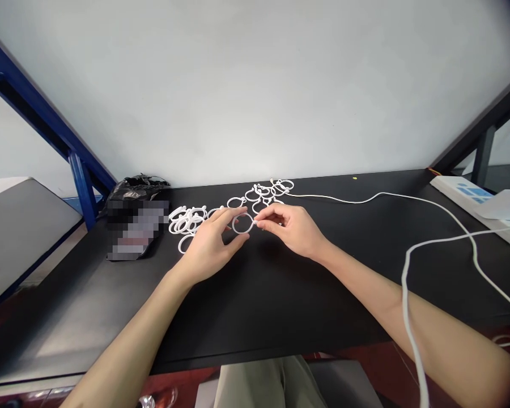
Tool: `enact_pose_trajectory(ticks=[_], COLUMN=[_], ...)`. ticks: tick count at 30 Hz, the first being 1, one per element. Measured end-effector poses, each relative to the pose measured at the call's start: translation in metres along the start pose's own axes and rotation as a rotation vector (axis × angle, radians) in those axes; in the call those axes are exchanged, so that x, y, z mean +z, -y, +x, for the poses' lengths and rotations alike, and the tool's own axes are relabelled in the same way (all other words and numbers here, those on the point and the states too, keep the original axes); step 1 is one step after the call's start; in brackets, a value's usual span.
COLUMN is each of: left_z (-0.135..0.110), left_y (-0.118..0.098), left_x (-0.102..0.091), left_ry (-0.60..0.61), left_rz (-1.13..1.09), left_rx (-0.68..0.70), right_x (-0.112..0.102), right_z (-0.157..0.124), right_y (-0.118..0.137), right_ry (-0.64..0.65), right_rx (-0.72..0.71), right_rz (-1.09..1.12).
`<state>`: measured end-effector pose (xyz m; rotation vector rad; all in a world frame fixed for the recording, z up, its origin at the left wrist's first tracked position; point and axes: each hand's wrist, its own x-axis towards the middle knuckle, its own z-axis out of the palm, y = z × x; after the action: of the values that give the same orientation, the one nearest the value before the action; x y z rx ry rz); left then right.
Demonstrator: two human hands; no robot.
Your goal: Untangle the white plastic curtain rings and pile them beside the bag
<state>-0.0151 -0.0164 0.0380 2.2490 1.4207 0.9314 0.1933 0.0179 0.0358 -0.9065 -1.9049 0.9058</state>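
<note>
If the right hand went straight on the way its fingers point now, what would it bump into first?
The right hand would first meet the white ring, which it already seems to pinch. Next in line looks like the left hand, though depth is unclear.

A slim white ring (242, 233) (a small nub (254, 222) juts from its right side) is held between the left fingers (233, 213) and right fingers (270, 213), its round opening facing the viewer.
</note>
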Motion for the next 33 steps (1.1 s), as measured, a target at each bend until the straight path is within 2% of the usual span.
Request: enact_pose_trajectory(ticks=[2,4,8,11,14,17,22,28,31,33], left_z=[0.001,0.003,0.006,0.006,0.005,0.005,0.007,0.007,0.007,0.006], left_y=[0.001,0.004,0.019,0.033,0.04,0.039,0.032,0.023,0.021,0.02], left_x=[0.0,-0.001,-0.005,-0.009,-0.009,-0.005,-0.002,0.0,0.001,0.002], left_ry=[0.003,-0.044,-0.233,-0.281,-0.245,-0.213,-0.223,-0.166,-0.127,-0.107], left_rz=[0.009,0.057,0.251,0.421,0.552,0.572,0.436,0.299,0.283,0.28], left_rx=[-0.006,-0.024,-0.148,-0.286,-0.364,-0.339,-0.234,-0.162,-0.125,-0.103], right_x=[0.0,-0.003,-0.025,-0.044,-0.051,-0.049,-0.053,-0.059,-0.054,-0.051], right_z=[0.001,0.003,0.01,0.014,0.015,0.014,0.011,0.007,0.007,0.007], right_y=[-0.003,-0.007,-0.018,-0.024,-0.028,-0.027,-0.019,-0.015,-0.015,-0.015], right_ry=[-0.006,-0.043,-0.202,-0.173,-0.06,0.001,-0.012,0.148,0.144,0.089], right_rx=[-0.003,-0.026,-0.055,0.134,0.28,0.326,0.421,0.467,0.464,0.432], right_rz=[-0.008,-0.07,-0.443,-0.698,-0.822,-0.869,-1.016,-1.051,-1.027,-1.024])
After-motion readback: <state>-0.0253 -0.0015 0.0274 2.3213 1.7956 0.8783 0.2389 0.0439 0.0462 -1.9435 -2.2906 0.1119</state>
